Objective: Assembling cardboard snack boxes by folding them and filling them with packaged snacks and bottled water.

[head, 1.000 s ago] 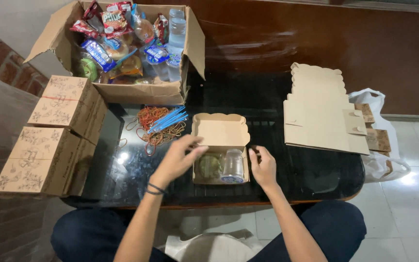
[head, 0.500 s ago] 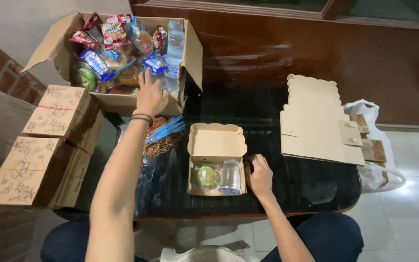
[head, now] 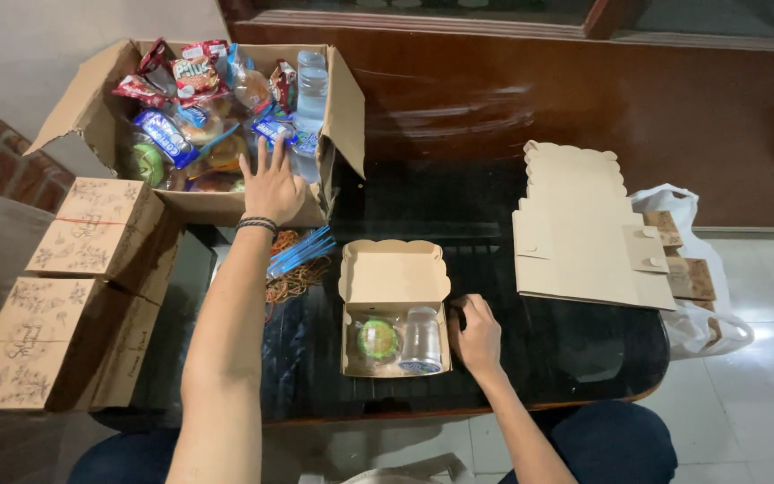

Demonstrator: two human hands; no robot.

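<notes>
A small open cardboard meal box (head: 394, 280) sits on the dark glass table (head: 530, 350) in front of me. Inside it lie a round green-topped snack (head: 376, 339) and a clear plastic water cup (head: 421, 341). My right hand (head: 475, 333) rests against the box's right side, fingers curled on its wall. My left hand (head: 272, 184) is stretched out to the big open carton (head: 342, 116), fingers spread over its front edge, holding nothing. The carton is full of wrapped snacks (head: 172, 81) and water bottles (head: 310, 90).
A stack of flat unfolded boxes (head: 575, 233) lies on the table's right. A white plastic bag (head: 692, 296) sits on the floor beyond. Closed decorated boxes (head: 91, 233) are piled at left. Rubber bands (head: 288, 282) and blue straws (head: 299, 251) lie near the carton.
My left hand left the meal box and reached up to the big carton, then moved slightly further over its front edge. My right hand stayed at the box's side.
</notes>
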